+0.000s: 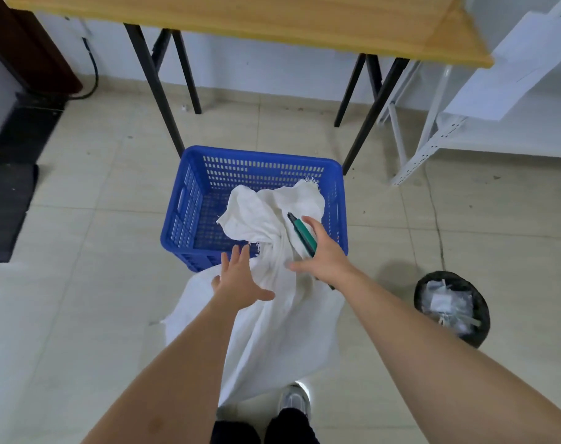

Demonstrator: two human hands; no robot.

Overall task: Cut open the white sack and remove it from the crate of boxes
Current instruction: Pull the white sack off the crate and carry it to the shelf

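Note:
A blue slotted plastic crate [189,200] stands on the tiled floor in front of me. The white sack [279,318] is draped over its near rim, one crumpled end inside the crate, the rest spread on the floor toward my feet. No boxes show in the visible part of the crate. My left hand [240,280] hovers over the sack at the crate's near edge, fingers spread, holding nothing. My right hand [321,254] is beside it with a green-and-black utility knife [301,233] held against the palm, tip pointing away from me.
A wooden table [240,24] on black legs stands behind the crate. A black waste bin [452,307] with scraps sits on the floor at right. White metal shelving [433,136] is at far right, dark furniture and a mat at left. My shoe [293,400] is below the sack.

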